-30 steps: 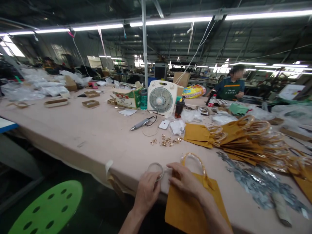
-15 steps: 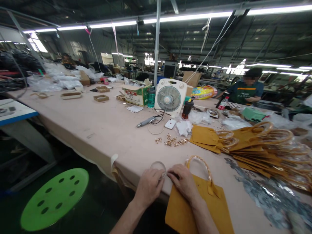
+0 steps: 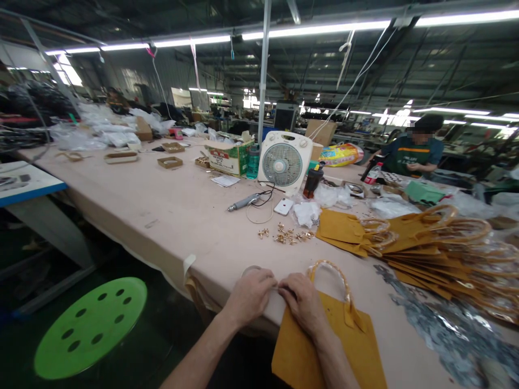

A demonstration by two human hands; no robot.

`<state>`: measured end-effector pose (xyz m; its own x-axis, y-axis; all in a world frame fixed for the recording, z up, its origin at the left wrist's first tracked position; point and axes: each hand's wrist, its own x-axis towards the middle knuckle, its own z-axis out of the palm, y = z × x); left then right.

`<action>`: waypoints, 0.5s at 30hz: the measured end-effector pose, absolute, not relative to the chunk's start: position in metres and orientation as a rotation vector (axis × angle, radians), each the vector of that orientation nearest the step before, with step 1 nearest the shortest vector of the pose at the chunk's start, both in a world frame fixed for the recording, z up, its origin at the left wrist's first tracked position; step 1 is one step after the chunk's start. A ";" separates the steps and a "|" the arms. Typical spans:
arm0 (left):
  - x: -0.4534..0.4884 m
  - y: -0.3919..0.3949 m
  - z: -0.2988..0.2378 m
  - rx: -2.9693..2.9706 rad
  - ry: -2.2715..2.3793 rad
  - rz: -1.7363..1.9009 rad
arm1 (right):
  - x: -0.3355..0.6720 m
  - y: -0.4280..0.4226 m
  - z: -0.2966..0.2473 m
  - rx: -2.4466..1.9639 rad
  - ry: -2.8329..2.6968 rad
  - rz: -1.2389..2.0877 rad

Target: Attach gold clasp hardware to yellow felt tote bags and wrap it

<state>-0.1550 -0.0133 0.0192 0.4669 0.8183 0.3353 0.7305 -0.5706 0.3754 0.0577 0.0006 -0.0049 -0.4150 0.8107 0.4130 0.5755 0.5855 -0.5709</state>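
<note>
My left hand (image 3: 250, 294) lies over a clear tape roll (image 3: 248, 269) at the near edge of the table (image 3: 162, 210), fingers curled on it. Touching it fingertip to fingertip, my right hand (image 3: 303, 302) pinches something small that I cannot make out. That hand rests on a mustard-yellow bag (image 3: 328, 346) with a wrapped loop handle (image 3: 328, 268). The bag hangs partly over the table edge.
A pile of yellow bags (image 3: 421, 237) lies to the right, gold metal fittings (image 3: 286, 234) just beyond my hands. A white fan (image 3: 285, 161), a phone (image 3: 283, 206) and a hand tool (image 3: 242, 202) stand farther back. A green stool (image 3: 91, 327) is lower left. A person (image 3: 413, 154) works at the far side.
The view has swung slightly left and closer. My left hand slid forward over the tape roll, hiding most of it, and both hands have come together fingertip to fingertip.
</note>
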 end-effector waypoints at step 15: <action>-0.145 -0.004 0.010 2.432 1.422 0.706 | 0.054 -0.001 -0.002 -1.161 -2.140 0.413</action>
<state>-0.1450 -0.0040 0.0105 0.4108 0.8656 0.2861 0.7515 -0.4992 0.4313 0.0543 -0.0014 -0.0023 -0.3884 0.8304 0.3996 0.6221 0.5562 -0.5511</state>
